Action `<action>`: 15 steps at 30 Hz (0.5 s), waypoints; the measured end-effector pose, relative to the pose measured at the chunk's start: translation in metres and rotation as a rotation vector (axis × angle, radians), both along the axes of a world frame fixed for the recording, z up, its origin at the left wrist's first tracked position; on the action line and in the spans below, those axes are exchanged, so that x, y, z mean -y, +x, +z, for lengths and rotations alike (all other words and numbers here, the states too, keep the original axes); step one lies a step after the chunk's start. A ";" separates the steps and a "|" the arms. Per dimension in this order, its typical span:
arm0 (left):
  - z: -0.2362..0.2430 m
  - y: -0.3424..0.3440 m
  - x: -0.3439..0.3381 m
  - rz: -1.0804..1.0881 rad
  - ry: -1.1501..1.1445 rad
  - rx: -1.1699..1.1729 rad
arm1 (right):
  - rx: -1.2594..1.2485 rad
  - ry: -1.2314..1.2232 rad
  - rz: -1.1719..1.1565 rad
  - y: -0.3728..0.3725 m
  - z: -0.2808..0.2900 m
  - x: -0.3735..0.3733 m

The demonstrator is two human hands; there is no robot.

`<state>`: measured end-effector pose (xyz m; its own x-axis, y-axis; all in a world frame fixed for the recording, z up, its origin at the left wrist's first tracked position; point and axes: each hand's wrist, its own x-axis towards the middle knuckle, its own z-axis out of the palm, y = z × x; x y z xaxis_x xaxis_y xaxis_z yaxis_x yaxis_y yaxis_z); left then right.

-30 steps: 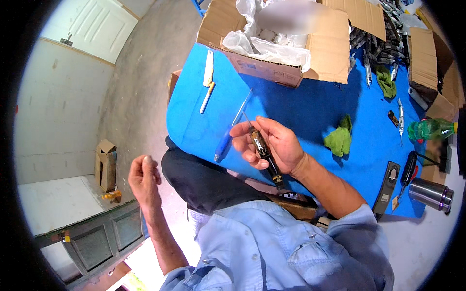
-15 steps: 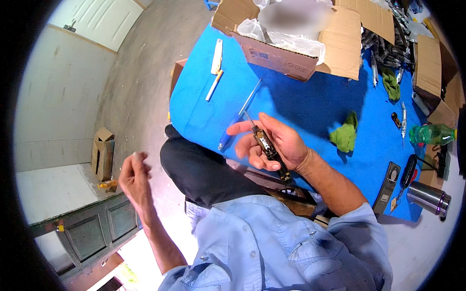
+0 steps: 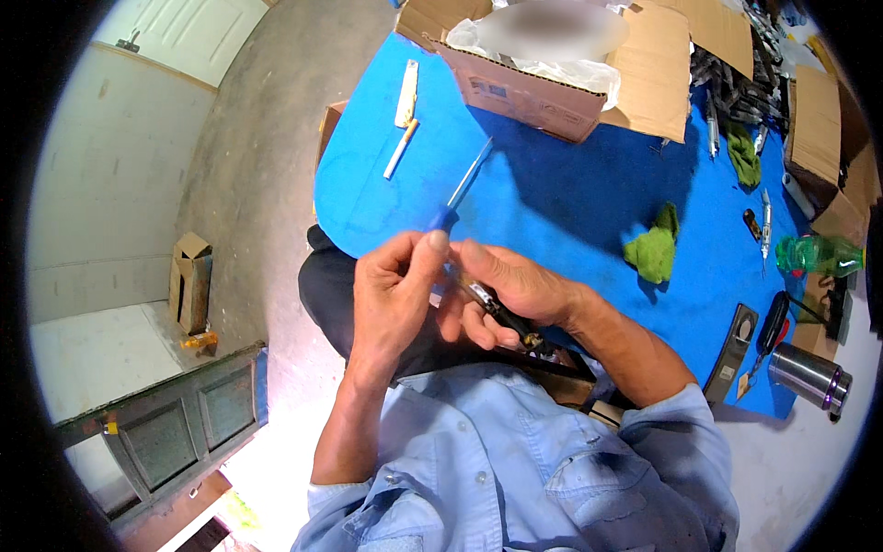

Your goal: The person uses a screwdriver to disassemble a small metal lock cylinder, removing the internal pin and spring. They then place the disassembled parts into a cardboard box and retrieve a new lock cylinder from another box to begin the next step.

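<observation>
A blue-covered desk (image 3: 570,193) spreads ahead and to the right of the dark pocket tool (image 3: 501,315), and an open cardboard box (image 3: 515,99) stands on it, well beyond the tool. A steel tumbler (image 3: 798,373) lies on its side far to the tool's right.

The right hand (image 3: 529,287) is around the tool's middle: its fingers are curled closed on the dark body, with the thumb stretched along the far side. The left hand (image 3: 394,281) is just beside the tool's far-left end, its thumb and forefinger brought nearly together. Blur and overlap hide that end, so I cannot tell whether these fingers pinch part of the tool or only air.

A green cloth (image 3: 653,247) lies to the tool's right, near the right wrist. A blue-handled screwdriver (image 3: 467,175) rests beyond the tool, its shaft slanting away to the far right and its handle partly covered by the left hand.

The tool itself sits above the lap, with its long axis running from far left to near right. The left hand is nearer the far-left end, while the near-right end juts free below the right hand's fingers, toward the shirt.
</observation>
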<state>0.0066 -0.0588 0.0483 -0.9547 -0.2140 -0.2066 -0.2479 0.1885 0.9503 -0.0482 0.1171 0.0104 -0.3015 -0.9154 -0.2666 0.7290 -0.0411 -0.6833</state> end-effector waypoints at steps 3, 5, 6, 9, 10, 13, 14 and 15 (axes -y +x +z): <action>-0.001 -0.005 0.011 0.146 0.057 -0.059 | -0.068 0.033 -0.009 -0.004 0.010 -0.002; 0.000 -0.006 0.022 0.204 0.057 -0.035 | -0.094 0.009 -0.002 -0.005 0.009 -0.002; -0.001 -0.006 0.024 0.197 0.074 -0.039 | -0.095 -0.013 -0.005 -0.005 0.005 -0.001; -0.003 -0.002 0.025 0.201 0.138 -0.029 | -0.082 0.019 -0.007 0.001 0.002 0.005; -0.003 -0.002 0.023 0.209 0.174 -0.009 | -0.081 0.036 -0.011 0.001 0.003 0.006; -0.012 -0.001 0.022 0.249 0.268 0.028 | -0.111 0.052 -0.015 0.002 0.003 0.007; -0.014 -0.001 0.022 0.264 0.298 0.045 | -0.126 0.050 -0.015 0.002 0.002 0.007; -0.015 -0.001 0.023 0.278 0.327 0.061 | -0.132 0.032 -0.007 0.002 0.001 0.007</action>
